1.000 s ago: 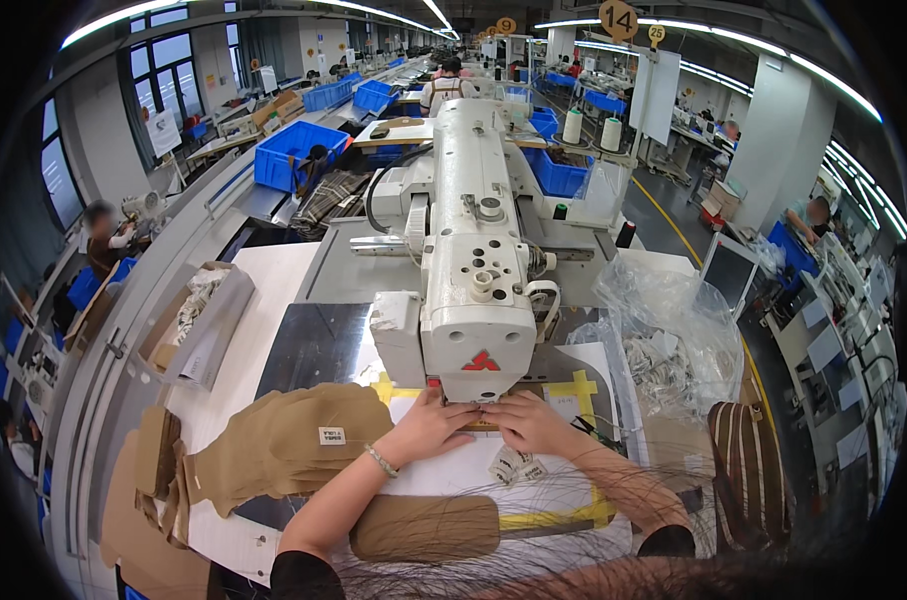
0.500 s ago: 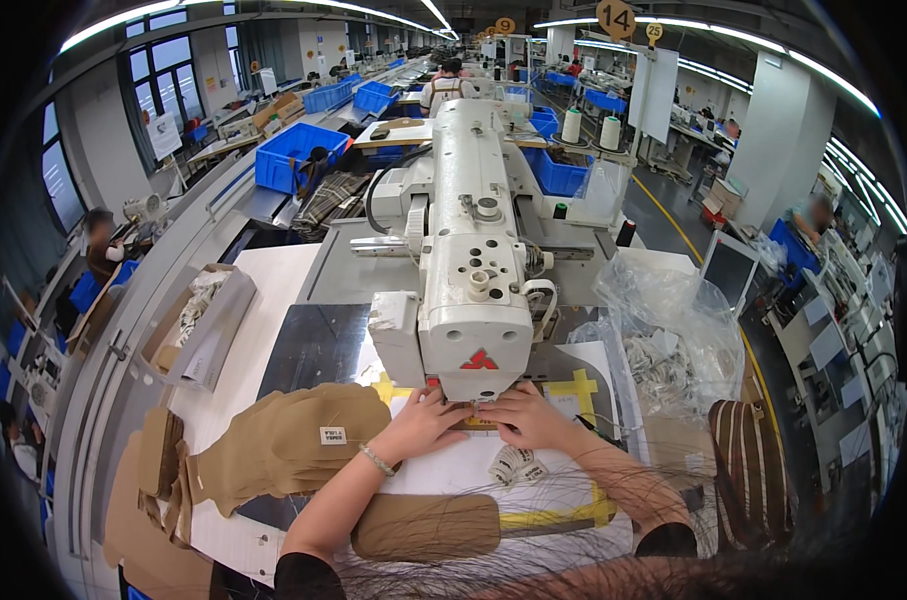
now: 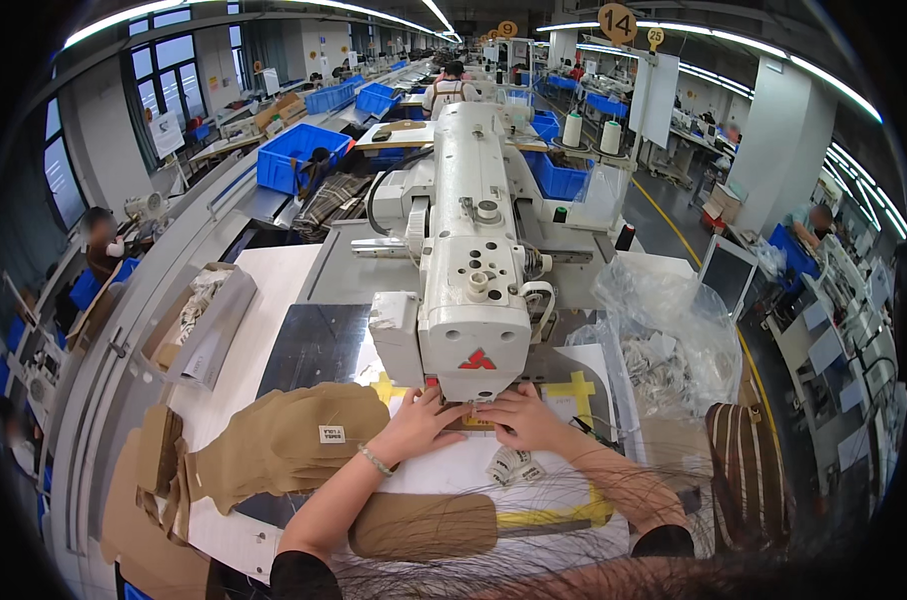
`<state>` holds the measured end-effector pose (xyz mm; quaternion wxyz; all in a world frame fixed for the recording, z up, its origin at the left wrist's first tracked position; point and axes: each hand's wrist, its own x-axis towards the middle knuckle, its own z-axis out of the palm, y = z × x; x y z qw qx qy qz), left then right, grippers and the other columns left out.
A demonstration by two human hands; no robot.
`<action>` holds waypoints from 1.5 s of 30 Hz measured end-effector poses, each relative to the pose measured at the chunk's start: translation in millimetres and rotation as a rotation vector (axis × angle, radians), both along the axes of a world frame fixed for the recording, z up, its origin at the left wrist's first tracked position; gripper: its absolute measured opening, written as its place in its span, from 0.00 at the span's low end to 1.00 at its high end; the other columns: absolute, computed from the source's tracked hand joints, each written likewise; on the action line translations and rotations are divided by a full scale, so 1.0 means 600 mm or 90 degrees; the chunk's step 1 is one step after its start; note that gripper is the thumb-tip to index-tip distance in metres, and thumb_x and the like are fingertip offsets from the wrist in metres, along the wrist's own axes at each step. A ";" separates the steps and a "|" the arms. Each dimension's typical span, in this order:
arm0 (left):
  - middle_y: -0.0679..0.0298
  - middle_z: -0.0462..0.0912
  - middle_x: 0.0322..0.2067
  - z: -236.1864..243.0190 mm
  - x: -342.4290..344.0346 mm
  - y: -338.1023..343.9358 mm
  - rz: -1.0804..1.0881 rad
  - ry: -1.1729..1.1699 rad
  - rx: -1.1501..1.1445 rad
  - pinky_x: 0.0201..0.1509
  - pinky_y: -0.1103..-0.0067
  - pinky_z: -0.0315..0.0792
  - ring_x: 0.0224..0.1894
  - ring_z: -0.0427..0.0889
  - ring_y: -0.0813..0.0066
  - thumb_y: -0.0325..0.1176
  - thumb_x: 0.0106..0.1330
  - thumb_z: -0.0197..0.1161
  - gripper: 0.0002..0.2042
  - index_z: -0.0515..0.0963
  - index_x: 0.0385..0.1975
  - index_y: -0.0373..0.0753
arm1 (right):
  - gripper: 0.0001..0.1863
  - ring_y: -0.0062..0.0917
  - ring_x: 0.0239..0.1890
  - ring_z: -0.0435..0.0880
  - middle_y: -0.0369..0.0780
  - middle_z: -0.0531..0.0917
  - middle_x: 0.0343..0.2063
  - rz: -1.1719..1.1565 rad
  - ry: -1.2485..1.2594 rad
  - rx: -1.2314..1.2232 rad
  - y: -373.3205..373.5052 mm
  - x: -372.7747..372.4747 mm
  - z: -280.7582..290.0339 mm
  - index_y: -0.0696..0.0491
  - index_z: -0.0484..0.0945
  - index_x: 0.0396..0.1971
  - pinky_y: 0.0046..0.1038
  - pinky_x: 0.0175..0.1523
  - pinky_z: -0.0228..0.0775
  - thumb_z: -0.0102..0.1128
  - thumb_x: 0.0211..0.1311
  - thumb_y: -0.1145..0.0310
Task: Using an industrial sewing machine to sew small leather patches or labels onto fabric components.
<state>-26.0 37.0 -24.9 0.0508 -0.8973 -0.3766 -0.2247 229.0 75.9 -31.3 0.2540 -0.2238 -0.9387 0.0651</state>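
Note:
My left hand (image 3: 419, 428) and my right hand (image 3: 526, 418) meet under the head of a white sewing machine (image 3: 474, 345). Their fingertips come together close below the needle area, bent onto something small that the machine head partly hides. A narrow brown and yellow strip (image 3: 482, 421) shows between the hands. Just below my right hand lies a small bundle of white printed labels (image 3: 514, 466). A brown fabric piece (image 3: 424, 526) rests on the white work surface near me. Left of my left forearm is a pile of brown fabric pieces (image 3: 274, 440), the top one bearing a white label (image 3: 332, 434).
An open grey box (image 3: 199, 325) with labels stands at the left. To the right, a clear plastic bag (image 3: 664, 340) holds more white labels, near a striped brown fabric (image 3: 749, 475). Blue bins (image 3: 294, 157) and thread cones (image 3: 611, 135) stand farther back.
Both hands stay almost in place under the machine head. The whole view has shifted very slightly; nothing has visibly been picked up or let go.

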 end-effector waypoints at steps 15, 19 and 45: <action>0.61 0.77 0.44 0.018 -0.017 -0.028 0.094 0.007 -0.103 0.56 0.68 0.59 0.51 0.73 0.67 0.46 0.61 0.62 0.20 0.78 0.51 0.44 | 0.16 0.24 0.47 0.80 0.32 0.85 0.42 0.009 0.011 0.008 0.005 0.005 0.007 0.47 0.82 0.41 0.34 0.50 0.60 0.60 0.49 0.71; 0.60 0.78 0.46 0.014 -0.017 -0.028 0.087 0.003 -0.092 0.57 0.67 0.59 0.52 0.73 0.67 0.46 0.62 0.62 0.20 0.78 0.51 0.43 | 0.15 0.24 0.47 0.80 0.32 0.85 0.41 0.013 0.011 0.011 0.004 0.004 0.013 0.47 0.82 0.40 0.34 0.49 0.59 0.60 0.49 0.72; 0.58 0.73 0.55 0.042 -0.040 -0.063 0.101 0.023 -0.095 0.59 0.63 0.59 0.60 0.68 0.61 0.45 0.58 0.66 0.19 0.80 0.47 0.46 | 0.21 0.24 0.52 0.76 0.31 0.81 0.51 0.011 -0.020 0.032 0.003 0.019 -0.001 0.45 0.78 0.49 0.38 0.53 0.56 0.58 0.51 0.68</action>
